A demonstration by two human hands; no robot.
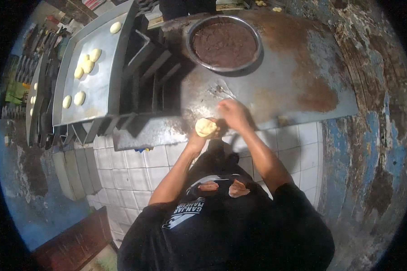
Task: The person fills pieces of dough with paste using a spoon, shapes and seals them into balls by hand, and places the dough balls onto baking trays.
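A: What is in the left hand (202, 135)?

B: A pale, round lump of dough (205, 127). It sits in the palm, with the fingers curled up around its underside, grasping it just above the near edge of the worn, rust-stained metal desk (298, 67).

A: And the right hand (233, 113)?

B: It is right beside the dough, touching its far side. The fingers are bent down onto the lump, but I cannot tell whether they are pinching it or only pressing on it.

A: What lies beyond the fingers?

B: Straight ahead, well apart from them, stands a round metal pan of dark brown filling (224, 44). A small metal utensil (222, 90) lies on the desk between that pan and the right hand, near the knuckles; its shape is too blurred to make out.

A: Anything off to the left?

B: Yes, a flat grey metal tray (101, 86), tilted across a dark slotted rack (151, 77). It holds several pale shaped dough pieces (87, 63), scattered well away from the hands.

A: And below the fingers?

B: A white-tiled front (140, 167) under the desk edge, and the person's black printed shirt (221, 230).
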